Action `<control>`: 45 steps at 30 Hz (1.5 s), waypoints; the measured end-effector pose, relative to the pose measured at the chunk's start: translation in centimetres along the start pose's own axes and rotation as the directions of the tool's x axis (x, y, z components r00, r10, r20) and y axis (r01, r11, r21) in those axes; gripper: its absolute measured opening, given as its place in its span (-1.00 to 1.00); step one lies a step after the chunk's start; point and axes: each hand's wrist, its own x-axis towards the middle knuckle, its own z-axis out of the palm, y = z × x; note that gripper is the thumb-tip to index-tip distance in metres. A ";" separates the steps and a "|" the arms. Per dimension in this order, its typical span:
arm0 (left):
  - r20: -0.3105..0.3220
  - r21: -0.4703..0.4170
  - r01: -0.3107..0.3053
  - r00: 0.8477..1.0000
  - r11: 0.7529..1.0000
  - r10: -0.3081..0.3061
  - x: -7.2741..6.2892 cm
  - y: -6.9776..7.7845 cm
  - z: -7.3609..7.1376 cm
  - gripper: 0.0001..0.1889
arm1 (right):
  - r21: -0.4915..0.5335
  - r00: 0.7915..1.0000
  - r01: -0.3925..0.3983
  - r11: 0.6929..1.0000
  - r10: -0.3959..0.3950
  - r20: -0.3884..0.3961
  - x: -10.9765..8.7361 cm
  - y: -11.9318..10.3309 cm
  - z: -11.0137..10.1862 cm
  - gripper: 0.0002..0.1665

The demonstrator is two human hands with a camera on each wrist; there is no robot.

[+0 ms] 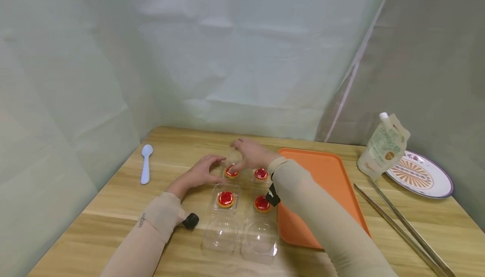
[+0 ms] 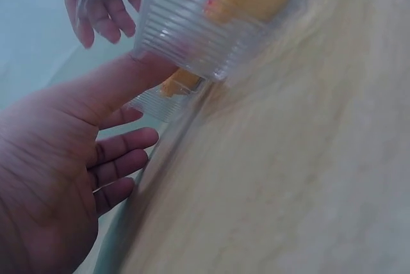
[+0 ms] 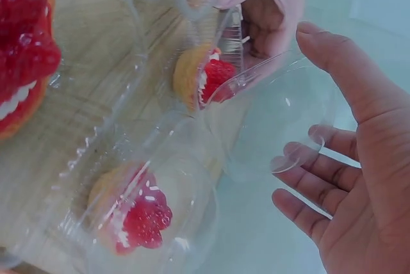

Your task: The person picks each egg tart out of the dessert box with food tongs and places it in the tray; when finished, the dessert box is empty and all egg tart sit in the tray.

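Red-topped tarts sit in clear plastic boxes arranged in two rows on the table. At the far left box (image 3: 238,34), my left hand (image 1: 201,171) holds the side, with its thumb in front and index finger behind; the other fingers extend loosely. My right hand (image 1: 253,154) is over this box and its tart (image 3: 205,77). Raised at this box is a clear domed lid (image 3: 275,117), with the right hand's relaxed fingertips against its back and thumb near its edge. The near left tart (image 1: 225,199) is just below the left hand.
Two clear lids (image 1: 222,231) lie open toward me. An orange tray (image 1: 303,226) is right of the boxes, partly under the right forearm. Further right are metal tongs (image 1: 409,230), a patterned plate (image 1: 435,180) and a spouted pouch (image 1: 384,146). A light-blue spoon (image 1: 145,163) lies at left.
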 end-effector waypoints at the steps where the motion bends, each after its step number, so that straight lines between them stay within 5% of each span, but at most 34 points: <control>1: 0.000 -0.014 0.005 1.000 1.000 -0.005 0.0 0.0 -0.1 -0.16 | 0.009 1.000 0.001 1.000 -0.001 -0.002 0.0 0.0 -0.1 0.00; 21: 0.037 -0.027 -0.048 0.998 0.998 0.049 -0.2 -0.3 -0.3 -0.20 | 0.223 0.980 0.095 0.970 -0.052 -0.192 -1.8 1.4 -2.4 -0.03; 31: 0.036 -0.029 -0.052 0.998 0.998 0.053 -0.1 -0.6 -0.2 -0.22 | 0.301 0.979 0.008 0.954 0.054 -0.197 -1.3 2.3 -2.8 -0.03; 45: 0.045 -0.028 -0.018 0.999 0.999 0.020 -0.3 -0.1 -0.3 -0.21 | 0.415 0.962 -0.085 0.906 0.183 -0.201 1.2 4.2 -0.1 -0.09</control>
